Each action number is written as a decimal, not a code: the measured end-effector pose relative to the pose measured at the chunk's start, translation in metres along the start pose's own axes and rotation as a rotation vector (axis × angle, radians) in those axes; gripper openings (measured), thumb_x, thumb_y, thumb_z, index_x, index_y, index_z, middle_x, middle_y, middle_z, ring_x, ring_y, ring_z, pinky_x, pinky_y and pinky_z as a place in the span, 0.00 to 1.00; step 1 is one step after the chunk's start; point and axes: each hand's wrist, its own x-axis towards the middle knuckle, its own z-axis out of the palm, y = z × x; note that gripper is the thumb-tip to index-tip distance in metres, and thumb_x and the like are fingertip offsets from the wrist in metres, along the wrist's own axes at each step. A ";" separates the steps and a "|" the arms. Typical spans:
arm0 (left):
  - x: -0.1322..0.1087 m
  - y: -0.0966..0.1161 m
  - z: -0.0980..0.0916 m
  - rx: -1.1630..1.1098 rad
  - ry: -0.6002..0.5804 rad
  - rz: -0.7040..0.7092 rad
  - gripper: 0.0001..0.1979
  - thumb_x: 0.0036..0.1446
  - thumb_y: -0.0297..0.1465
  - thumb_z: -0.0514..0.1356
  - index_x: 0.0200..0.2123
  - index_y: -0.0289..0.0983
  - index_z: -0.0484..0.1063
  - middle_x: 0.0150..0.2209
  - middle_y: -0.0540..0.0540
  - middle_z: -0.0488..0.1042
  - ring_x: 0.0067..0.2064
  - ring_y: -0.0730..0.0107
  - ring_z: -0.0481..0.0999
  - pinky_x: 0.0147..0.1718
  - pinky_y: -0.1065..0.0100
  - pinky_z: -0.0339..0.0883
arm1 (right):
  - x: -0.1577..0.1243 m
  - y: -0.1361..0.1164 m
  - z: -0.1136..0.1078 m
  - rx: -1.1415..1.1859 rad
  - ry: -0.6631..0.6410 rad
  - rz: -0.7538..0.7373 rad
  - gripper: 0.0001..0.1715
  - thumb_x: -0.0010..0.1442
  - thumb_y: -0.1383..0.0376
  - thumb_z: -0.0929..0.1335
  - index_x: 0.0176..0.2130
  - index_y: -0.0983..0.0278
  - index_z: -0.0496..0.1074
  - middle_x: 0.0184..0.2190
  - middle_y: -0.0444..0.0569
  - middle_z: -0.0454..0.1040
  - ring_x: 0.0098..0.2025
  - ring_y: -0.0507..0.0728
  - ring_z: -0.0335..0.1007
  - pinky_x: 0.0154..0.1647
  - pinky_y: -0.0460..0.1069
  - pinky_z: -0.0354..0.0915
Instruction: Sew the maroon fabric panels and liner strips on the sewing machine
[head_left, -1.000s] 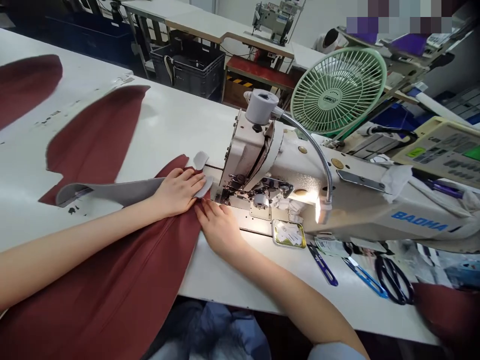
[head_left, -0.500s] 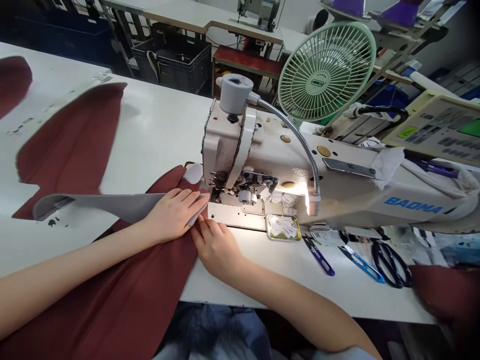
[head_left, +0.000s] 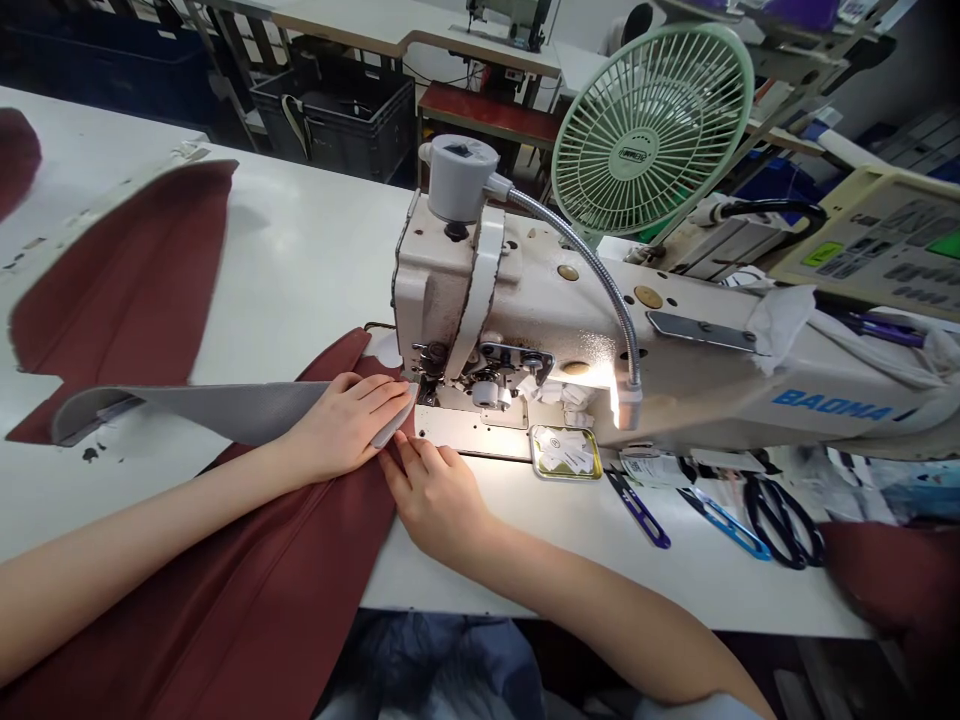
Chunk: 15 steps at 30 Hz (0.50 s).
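Note:
A long maroon fabric piece (head_left: 277, 590) runs from my lap up to the needle area of the white sewing machine (head_left: 495, 290). On top of it lies a grey strip (head_left: 225, 410), its far left end curled up off the table. My left hand (head_left: 349, 425) rests flat over the strip's right end, fingers stretched out and pressing it onto the maroon fabric; the thumb is mostly hidden. Just right of it, my right hand (head_left: 431, 490) pinches the edge of the maroon fabric between thumb and fingers. Both hands are close to the presser foot (head_left: 429, 388).
More maroon pieces (head_left: 135, 270) lie at the left. Right of the needle are a small tin of white labels (head_left: 566, 452), purple thread snips (head_left: 637, 508), blue snips (head_left: 724, 522) and black scissors (head_left: 784, 522). A green fan (head_left: 652, 130) stands behind the machine.
The view has shifted slightly, so the table and machine sit a little further left and up. Both hands keep nearly the same hold beside the presser foot.

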 end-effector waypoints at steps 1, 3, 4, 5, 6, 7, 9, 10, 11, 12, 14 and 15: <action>0.002 0.001 0.000 -0.003 0.003 0.002 0.21 0.62 0.27 0.53 0.58 0.33 0.69 0.59 0.39 0.72 0.57 0.55 0.69 0.50 0.54 0.60 | -0.001 0.001 -0.001 -0.006 -0.009 0.003 0.26 0.66 0.71 0.60 0.61 0.78 0.66 0.59 0.72 0.69 0.47 0.65 0.66 0.36 0.56 0.64; 0.006 0.002 0.002 -0.007 0.006 0.011 0.22 0.63 0.28 0.54 0.59 0.32 0.68 0.59 0.38 0.72 0.57 0.54 0.69 0.50 0.53 0.60 | -0.003 0.004 -0.004 -0.019 -0.018 0.004 0.27 0.66 0.70 0.60 0.61 0.78 0.66 0.59 0.71 0.69 0.46 0.65 0.66 0.35 0.55 0.63; 0.008 0.003 0.002 -0.008 0.009 0.018 0.22 0.62 0.28 0.54 0.59 0.31 0.68 0.59 0.38 0.72 0.57 0.53 0.69 0.50 0.53 0.60 | -0.005 0.005 -0.005 -0.024 -0.020 0.004 0.27 0.65 0.70 0.61 0.61 0.79 0.66 0.58 0.71 0.70 0.46 0.65 0.66 0.34 0.55 0.63; 0.010 0.004 0.003 -0.009 0.013 0.027 0.22 0.62 0.29 0.54 0.59 0.31 0.68 0.58 0.37 0.72 0.57 0.53 0.69 0.50 0.53 0.60 | -0.007 0.006 -0.006 -0.028 -0.020 0.004 0.27 0.65 0.70 0.61 0.61 0.79 0.66 0.58 0.71 0.70 0.46 0.65 0.66 0.35 0.55 0.63; 0.012 0.004 0.004 -0.010 0.016 0.035 0.22 0.62 0.29 0.55 0.59 0.30 0.68 0.58 0.37 0.72 0.57 0.53 0.69 0.50 0.53 0.60 | -0.008 0.007 -0.006 -0.031 -0.016 0.002 0.27 0.65 0.70 0.61 0.61 0.79 0.66 0.58 0.71 0.70 0.46 0.65 0.66 0.35 0.55 0.63; 0.013 0.005 0.005 -0.011 0.020 0.042 0.23 0.62 0.30 0.55 0.59 0.30 0.68 0.58 0.36 0.72 0.57 0.52 0.69 0.50 0.53 0.60 | -0.010 0.008 -0.005 -0.034 -0.006 0.000 0.27 0.65 0.70 0.61 0.61 0.79 0.66 0.58 0.71 0.70 0.47 0.65 0.66 0.36 0.55 0.64; 0.015 0.006 0.007 -0.016 0.028 0.050 0.23 0.61 0.30 0.56 0.59 0.30 0.68 0.57 0.36 0.73 0.57 0.52 0.69 0.50 0.54 0.60 | -0.013 0.008 -0.003 -0.038 0.026 -0.003 0.27 0.65 0.70 0.61 0.60 0.80 0.66 0.57 0.71 0.71 0.49 0.66 0.65 0.38 0.56 0.64; 0.016 0.006 0.008 -0.019 0.030 0.051 0.23 0.61 0.30 0.57 0.58 0.30 0.69 0.57 0.36 0.73 0.57 0.52 0.69 0.49 0.54 0.60 | -0.014 0.008 -0.002 -0.038 0.042 -0.004 0.27 0.65 0.70 0.61 0.60 0.80 0.67 0.57 0.72 0.71 0.50 0.66 0.65 0.40 0.56 0.65; 0.016 0.006 0.009 -0.022 0.031 0.050 0.23 0.61 0.30 0.57 0.58 0.29 0.69 0.57 0.36 0.73 0.57 0.52 0.69 0.49 0.54 0.60 | -0.015 0.008 0.000 -0.036 0.055 -0.003 0.27 0.65 0.71 0.61 0.60 0.80 0.67 0.57 0.72 0.71 0.51 0.67 0.64 0.40 0.56 0.65; 0.016 0.007 0.009 -0.025 0.032 0.047 0.23 0.60 0.30 0.57 0.58 0.29 0.69 0.57 0.36 0.73 0.57 0.52 0.69 0.49 0.54 0.60 | -0.016 0.007 0.001 -0.033 0.063 -0.002 0.27 0.65 0.71 0.61 0.60 0.80 0.67 0.57 0.72 0.71 0.51 0.67 0.64 0.41 0.56 0.65; 0.016 0.008 0.009 -0.029 0.028 0.037 0.23 0.60 0.30 0.57 0.58 0.30 0.69 0.57 0.36 0.73 0.56 0.52 0.69 0.49 0.54 0.60 | -0.017 0.007 0.002 -0.025 0.058 0.001 0.27 0.65 0.71 0.61 0.60 0.81 0.66 0.57 0.72 0.70 0.52 0.67 0.64 0.41 0.56 0.65; 0.016 0.009 0.009 -0.031 0.023 0.029 0.23 0.60 0.29 0.57 0.58 0.30 0.69 0.57 0.36 0.73 0.56 0.52 0.69 0.49 0.54 0.60 | -0.017 0.007 0.002 -0.019 0.048 0.004 0.27 0.65 0.71 0.61 0.60 0.81 0.66 0.58 0.73 0.70 0.52 0.67 0.64 0.40 0.56 0.65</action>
